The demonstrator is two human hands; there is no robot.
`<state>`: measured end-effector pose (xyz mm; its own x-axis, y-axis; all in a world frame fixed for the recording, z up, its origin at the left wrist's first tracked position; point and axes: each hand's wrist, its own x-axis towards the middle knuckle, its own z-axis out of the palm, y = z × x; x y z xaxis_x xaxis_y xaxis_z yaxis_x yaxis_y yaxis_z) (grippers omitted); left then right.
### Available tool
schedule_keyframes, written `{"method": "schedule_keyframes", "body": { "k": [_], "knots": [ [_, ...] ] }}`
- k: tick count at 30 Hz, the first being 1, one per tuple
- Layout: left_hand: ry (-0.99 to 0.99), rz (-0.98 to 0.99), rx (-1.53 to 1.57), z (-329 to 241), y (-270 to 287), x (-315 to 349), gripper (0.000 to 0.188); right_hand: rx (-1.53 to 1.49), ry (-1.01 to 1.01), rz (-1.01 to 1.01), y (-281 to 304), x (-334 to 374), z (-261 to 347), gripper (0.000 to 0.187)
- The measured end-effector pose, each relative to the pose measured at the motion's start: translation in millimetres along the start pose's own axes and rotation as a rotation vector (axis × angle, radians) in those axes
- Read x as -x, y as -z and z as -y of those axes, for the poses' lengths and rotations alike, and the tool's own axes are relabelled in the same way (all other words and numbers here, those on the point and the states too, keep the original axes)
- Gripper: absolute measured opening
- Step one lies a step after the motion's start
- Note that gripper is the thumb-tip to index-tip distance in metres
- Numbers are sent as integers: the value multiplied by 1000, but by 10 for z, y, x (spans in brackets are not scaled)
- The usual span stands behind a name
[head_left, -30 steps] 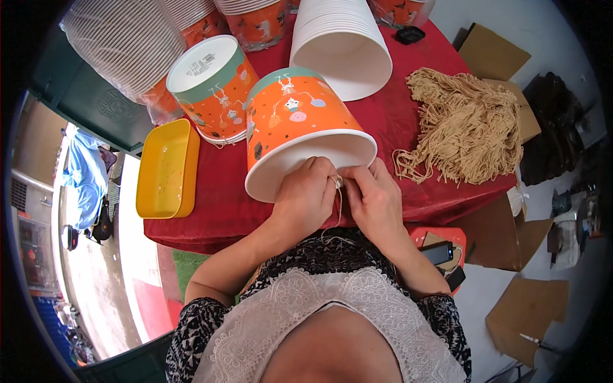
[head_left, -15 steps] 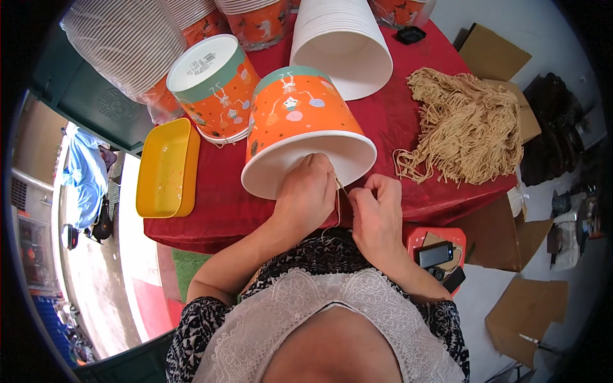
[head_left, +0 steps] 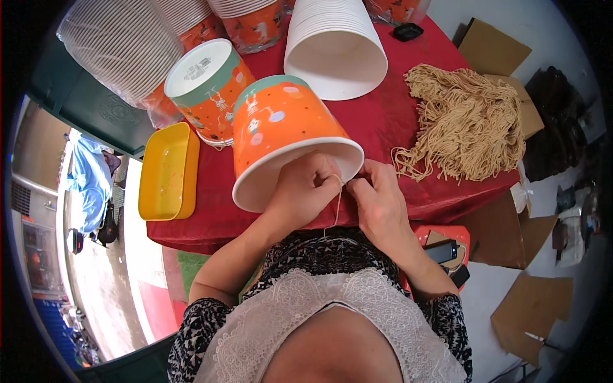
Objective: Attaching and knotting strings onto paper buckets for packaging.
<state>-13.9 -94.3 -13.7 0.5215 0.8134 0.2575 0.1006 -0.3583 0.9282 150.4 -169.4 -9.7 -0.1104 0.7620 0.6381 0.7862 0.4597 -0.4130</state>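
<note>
An orange paper bucket [head_left: 294, 121] with a green band and cartoon figures lies tilted on its side, its white mouth turned toward me. My left hand [head_left: 300, 191] reaches partly into that mouth, fingers pinched on a thin beige string [head_left: 337, 207] whose loose end hangs toward my lap. At the right side of the rim, my right hand [head_left: 382, 198] pinches the same string close to the bucket's edge. Both hands are closed and nearly touch. The fingertips inside the bucket are partly hidden.
A red-clothed table [head_left: 393, 121] carries an upturned orange bucket [head_left: 220, 96], a yellow tray [head_left: 169, 172], nested white buckets [head_left: 335, 60], wrapped bucket stacks [head_left: 118, 51] and a heap of beige strings [head_left: 466, 124]. Beside it, a red stool [head_left: 463, 236] holds a phone [head_left: 440, 252].
The bucket has turned and shifted slightly left and down. My right hand has moved up against its rim, while my left hand keeps its pinch on the string.
</note>
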Motion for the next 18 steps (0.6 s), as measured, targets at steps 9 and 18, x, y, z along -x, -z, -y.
{"method": "schedule_keyframes", "body": {
  "k": [9, 18],
  "knots": [
    [372, 66, 200, -252, 3, -128, 9, 83, -10, 94, 12, -45, -67, 19],
    [409, -1, 17, -191, -159, -180, 13, 111, 18, 10, -32, 42, -73, 17]
  ]
}}
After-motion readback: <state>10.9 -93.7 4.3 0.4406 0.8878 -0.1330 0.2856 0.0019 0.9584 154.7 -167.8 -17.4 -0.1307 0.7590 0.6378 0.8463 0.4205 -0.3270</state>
